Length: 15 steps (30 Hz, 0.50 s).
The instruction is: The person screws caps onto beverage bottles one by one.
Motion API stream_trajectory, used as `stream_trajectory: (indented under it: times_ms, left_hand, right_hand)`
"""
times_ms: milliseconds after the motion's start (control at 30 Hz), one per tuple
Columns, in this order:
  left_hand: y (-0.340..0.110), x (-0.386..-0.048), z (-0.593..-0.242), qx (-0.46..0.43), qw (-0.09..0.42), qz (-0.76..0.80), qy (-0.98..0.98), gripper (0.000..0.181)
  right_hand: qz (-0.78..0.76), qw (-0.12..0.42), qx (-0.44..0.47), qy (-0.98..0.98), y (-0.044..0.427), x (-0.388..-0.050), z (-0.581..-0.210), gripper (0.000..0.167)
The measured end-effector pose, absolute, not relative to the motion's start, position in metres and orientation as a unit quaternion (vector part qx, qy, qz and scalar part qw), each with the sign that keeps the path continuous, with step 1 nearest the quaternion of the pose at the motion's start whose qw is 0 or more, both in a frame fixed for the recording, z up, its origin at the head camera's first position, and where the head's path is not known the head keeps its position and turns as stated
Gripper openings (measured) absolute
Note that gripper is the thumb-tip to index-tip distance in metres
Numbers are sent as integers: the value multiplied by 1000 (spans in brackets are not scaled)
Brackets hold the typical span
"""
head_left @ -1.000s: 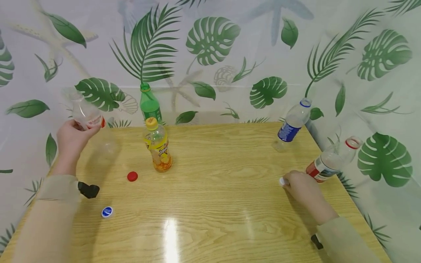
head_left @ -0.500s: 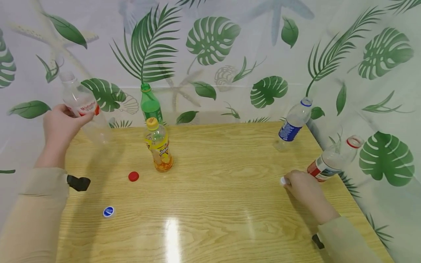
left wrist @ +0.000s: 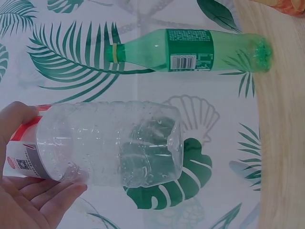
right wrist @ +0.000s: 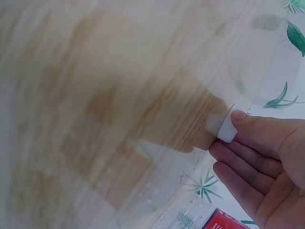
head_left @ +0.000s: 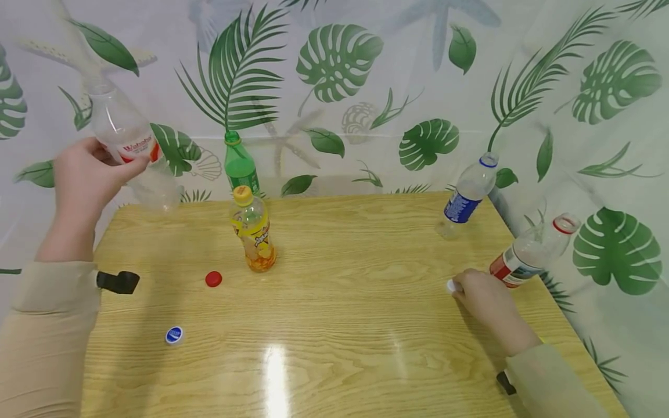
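My left hand (head_left: 89, 180) grips a clear plastic bottle (head_left: 117, 119) around its red-and-white label, above the table's back left corner. The bottle leans, and its base hangs clear of the wood in the left wrist view, where its lower half (left wrist: 109, 143) looks empty. On the right, my right hand (head_left: 483, 299) pinches a white bottle cap (right wrist: 228, 125) between thumb and fingers, low over the table. Just beyond that hand stands a clear bottle with a red label (head_left: 514, 266) and an open red-ringed mouth. A blue-labelled clear bottle (head_left: 462, 204), also uncapped, stands behind it.
A green bottle (head_left: 241, 168) stands at the table's back edge, behind a yellow-capped bottle (head_left: 256, 238) with orange contents at its base. A red cap (head_left: 213, 279) and a blue-and-white cap (head_left: 174, 335) lie on the wooden table (head_left: 334, 278). Leaf-patterned sheeting (head_left: 334, 157) encloses the back and sides.
My left hand has raised the clear bottle and carried it slightly left, lifting its base off the table area. My right hand has stayed almost still with the white cap.
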State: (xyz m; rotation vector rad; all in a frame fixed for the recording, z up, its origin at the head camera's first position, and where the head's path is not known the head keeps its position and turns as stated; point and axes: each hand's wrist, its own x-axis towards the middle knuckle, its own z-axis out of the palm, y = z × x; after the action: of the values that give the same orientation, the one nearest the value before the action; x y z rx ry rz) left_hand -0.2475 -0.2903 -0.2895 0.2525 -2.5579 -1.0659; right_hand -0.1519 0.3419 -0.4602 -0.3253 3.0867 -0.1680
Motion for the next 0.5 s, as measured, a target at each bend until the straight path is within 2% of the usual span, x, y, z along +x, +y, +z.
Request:
stream_trajectory:
  times_ms: [333,500]
  left_hand:
    - [-276,-240,-258,71,215,-380,-897,35]
    - [-267,-236,-242,65,223,-400,-887,37]
  right_hand:
    - [-68,6,-103,992,344,-151,-463,8]
    - [-75,15,-102,992,344,-151,-462,10]
